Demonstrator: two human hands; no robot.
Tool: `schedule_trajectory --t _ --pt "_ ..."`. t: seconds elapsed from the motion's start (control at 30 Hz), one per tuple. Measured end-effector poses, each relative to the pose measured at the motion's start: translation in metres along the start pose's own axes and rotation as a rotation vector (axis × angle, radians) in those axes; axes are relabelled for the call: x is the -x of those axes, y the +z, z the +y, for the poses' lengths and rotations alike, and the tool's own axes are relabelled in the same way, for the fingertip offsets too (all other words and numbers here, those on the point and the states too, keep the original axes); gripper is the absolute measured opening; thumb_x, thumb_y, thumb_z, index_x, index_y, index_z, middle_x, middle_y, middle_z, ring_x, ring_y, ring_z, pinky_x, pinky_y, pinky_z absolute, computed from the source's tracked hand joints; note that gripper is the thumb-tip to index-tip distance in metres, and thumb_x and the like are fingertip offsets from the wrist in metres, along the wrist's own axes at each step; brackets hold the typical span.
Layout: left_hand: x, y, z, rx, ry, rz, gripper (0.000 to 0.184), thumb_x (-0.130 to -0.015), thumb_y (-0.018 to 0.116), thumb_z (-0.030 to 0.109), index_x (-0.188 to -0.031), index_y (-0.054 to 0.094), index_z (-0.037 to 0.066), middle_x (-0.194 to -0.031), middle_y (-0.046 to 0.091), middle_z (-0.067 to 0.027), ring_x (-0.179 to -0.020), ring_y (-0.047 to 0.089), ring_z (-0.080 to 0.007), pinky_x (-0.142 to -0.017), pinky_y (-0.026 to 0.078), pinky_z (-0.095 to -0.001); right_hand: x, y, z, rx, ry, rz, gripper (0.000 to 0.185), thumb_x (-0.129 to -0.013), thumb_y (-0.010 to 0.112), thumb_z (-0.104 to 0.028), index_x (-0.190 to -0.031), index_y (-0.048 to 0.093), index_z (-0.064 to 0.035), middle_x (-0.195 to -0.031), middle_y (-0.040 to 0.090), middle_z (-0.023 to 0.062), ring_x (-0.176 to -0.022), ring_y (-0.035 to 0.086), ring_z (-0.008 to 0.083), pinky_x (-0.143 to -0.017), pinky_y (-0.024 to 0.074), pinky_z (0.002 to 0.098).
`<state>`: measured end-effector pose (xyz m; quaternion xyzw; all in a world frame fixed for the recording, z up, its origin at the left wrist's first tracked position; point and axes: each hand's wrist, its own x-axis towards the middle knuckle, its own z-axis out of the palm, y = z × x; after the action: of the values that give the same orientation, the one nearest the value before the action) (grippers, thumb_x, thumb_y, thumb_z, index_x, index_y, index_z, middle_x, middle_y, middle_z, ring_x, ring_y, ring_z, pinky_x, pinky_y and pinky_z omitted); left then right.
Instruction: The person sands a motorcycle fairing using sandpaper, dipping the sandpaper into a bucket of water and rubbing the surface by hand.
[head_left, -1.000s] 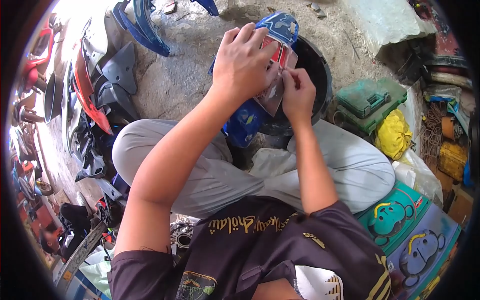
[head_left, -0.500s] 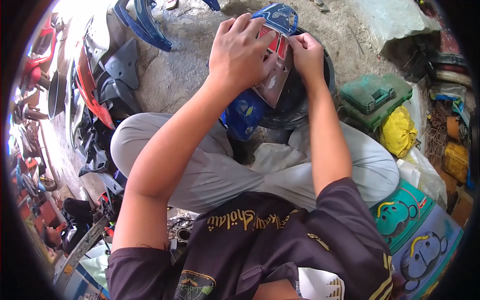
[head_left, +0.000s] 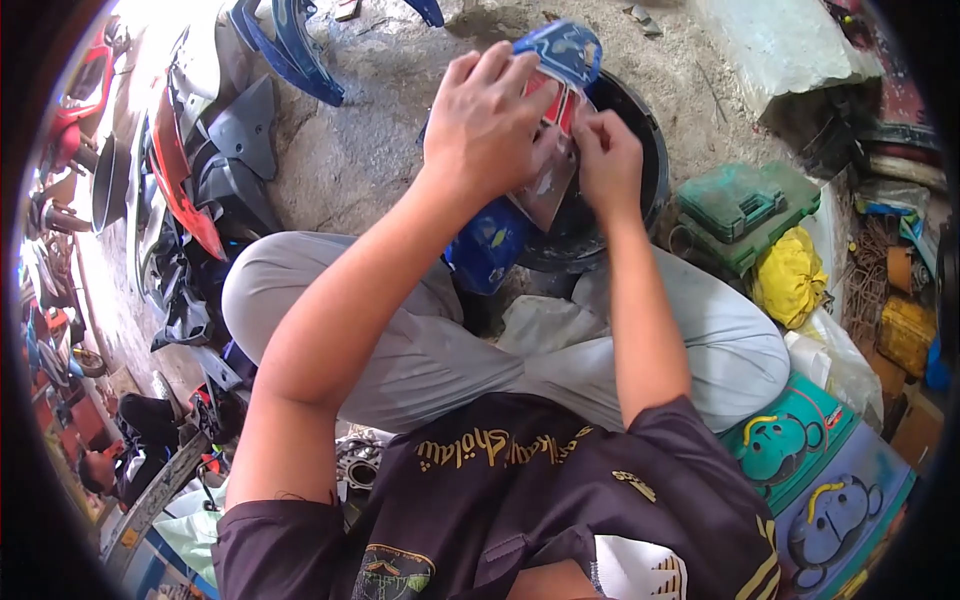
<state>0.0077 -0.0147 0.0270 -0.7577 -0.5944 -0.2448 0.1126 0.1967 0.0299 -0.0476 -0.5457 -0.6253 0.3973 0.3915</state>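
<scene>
A glossy blue panel (head_left: pixel 487 243) leans over a round black tub (head_left: pixel 640 150) in front of my crossed legs. On it lies a red and clear sticker sheet (head_left: pixel 549 195). Spread across the sheet and panel, my left hand (head_left: pixel 490 120) presses down with its fingers apart. My right hand (head_left: pixel 611 165) is closed in a pinch at the sheet's right edge, where its fingertips blur. The panel's upper end shows white and light blue markings beyond my left fingers.
Dark and red fairings (head_left: pixel 180 190) pile up at the left, and blue fairings (head_left: pixel 290 55) lie at the top. At the right are a green case (head_left: pixel 735 210), a yellow bag (head_left: pixel 788 277) and a concrete block (head_left: pixel 785 45).
My right hand first moved up and right along the sheet's edge, then came back down a little. The panel tilted and shifted slightly with it. My left hand stayed on the sheet.
</scene>
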Motion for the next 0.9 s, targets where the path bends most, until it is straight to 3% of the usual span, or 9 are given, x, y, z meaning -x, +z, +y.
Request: schedule_trajectory --t 0.07,0.23,0.27,0.33,0.43,0.53,0.6,0.73,0.9 --pt "-0.002 -0.001 -0.001 -0.019 0.014 -0.002 0.039 -0.085 0.081 0.040 -0.119 0.082 0.021 -0.137 0.071 -0.0067 -0.135 0.061 -0.0296 -0.111 0.047 -0.0481 -0.042 -0.001 0.012 -0.016 -0.014 -0.059 0.022 -0.105 0.071 -0.019 -0.093 0.074 -0.0012 -0.080 0.069 -0.0001 -0.076 0.058 0.0058 -0.069 0.0487 0.0263" --pt "0.002 -0.001 0.000 0.000 0.008 0.001 0.038 -0.085 0.081 0.039 -0.119 0.082 0.021 -0.135 0.071 -0.0058 -0.133 0.062 -0.0287 -0.112 0.047 -0.0474 -0.007 -0.011 -0.006 0.127 -0.104 -0.052 0.018 -0.104 0.072 -0.016 -0.095 0.073 -0.0002 -0.078 0.067 0.0018 -0.075 0.057 0.0059 -0.069 0.0491 0.0273" --pt "0.001 0.001 0.000 -0.005 0.007 0.013 0.038 -0.085 0.081 0.038 -0.119 0.082 0.021 -0.135 0.071 -0.0056 -0.133 0.062 -0.0285 -0.112 0.047 -0.0472 0.010 -0.009 -0.012 0.111 -0.044 -0.028 0.015 -0.103 0.072 -0.014 -0.096 0.073 -0.0009 -0.078 0.067 0.0016 -0.075 0.058 0.0063 -0.068 0.0490 0.0280" --pt "-0.002 0.001 -0.001 -0.006 0.011 -0.002 0.041 -0.085 0.080 0.041 -0.120 0.081 0.020 -0.135 0.071 -0.0079 -0.133 0.061 -0.0297 -0.112 0.046 -0.0474 -0.008 -0.010 -0.001 0.066 -0.137 -0.077 0.018 -0.104 0.071 -0.017 -0.095 0.074 -0.0015 -0.079 0.069 0.0024 -0.075 0.058 0.0068 -0.068 0.0495 0.0290" --pt "0.001 0.000 -0.002 -0.014 0.004 -0.007 0.040 -0.085 0.081 0.040 -0.119 0.081 0.020 -0.134 0.071 -0.0067 -0.134 0.061 -0.0291 -0.113 0.046 -0.0471 -0.059 -0.007 0.005 0.060 -0.084 -0.122 0.027 -0.104 0.070 -0.024 -0.092 0.072 -0.0003 -0.077 0.069 0.0032 -0.073 0.058 0.0083 -0.068 0.0498 0.0308" --pt "0.000 -0.002 0.000 0.004 0.002 -0.013 0.038 -0.085 0.081 0.039 -0.118 0.081 0.020 -0.134 0.071 -0.0057 -0.135 0.061 -0.0288 -0.113 0.047 -0.0469 -0.039 -0.021 -0.005 0.200 -0.125 -0.170 0.024 -0.103 0.070 -0.021 -0.094 0.071 0.0000 -0.076 0.068 0.0042 -0.071 0.058 0.0099 -0.068 0.0494 0.0312" --pt "-0.003 -0.001 -0.002 0.008 -0.003 -0.004 0.038 -0.085 0.081 0.039 -0.118 0.081 0.020 -0.135 0.071 -0.0058 -0.135 0.061 -0.0290 -0.113 0.047 -0.0470 -0.006 -0.018 -0.021 0.235 -0.149 -0.083 0.019 -0.103 0.071 -0.017 -0.093 0.070 -0.0001 -0.074 0.065 0.0033 -0.071 0.056 0.0097 -0.068 0.0491 0.0312" --pt "-0.001 0.001 -0.001 0.001 0.001 0.004 0.038 -0.086 0.081 0.039 -0.119 0.081 0.020 -0.134 0.071 -0.0061 -0.136 0.061 -0.0295 -0.113 0.047 -0.0475 -0.060 -0.018 -0.004 0.163 -0.091 -0.194 0.019 -0.103 0.072 -0.016 -0.092 0.071 -0.0004 -0.076 0.067 0.0015 -0.073 0.057 0.0084 -0.069 0.0491 0.0299" --pt "-0.004 -0.001 -0.003 -0.008 0.004 -0.003 0.040 -0.085 0.081 0.039 -0.120 0.082 0.020 -0.135 0.071 -0.0064 -0.136 0.060 -0.0294 -0.113 0.047 -0.0472 -0.013 -0.018 -0.018 0.225 -0.183 -0.111 0.022 -0.104 0.069 -0.023 -0.098 0.072 -0.0026 -0.077 0.067 0.0125 -0.073 0.062 0.0138 -0.070 0.0513 0.0326"
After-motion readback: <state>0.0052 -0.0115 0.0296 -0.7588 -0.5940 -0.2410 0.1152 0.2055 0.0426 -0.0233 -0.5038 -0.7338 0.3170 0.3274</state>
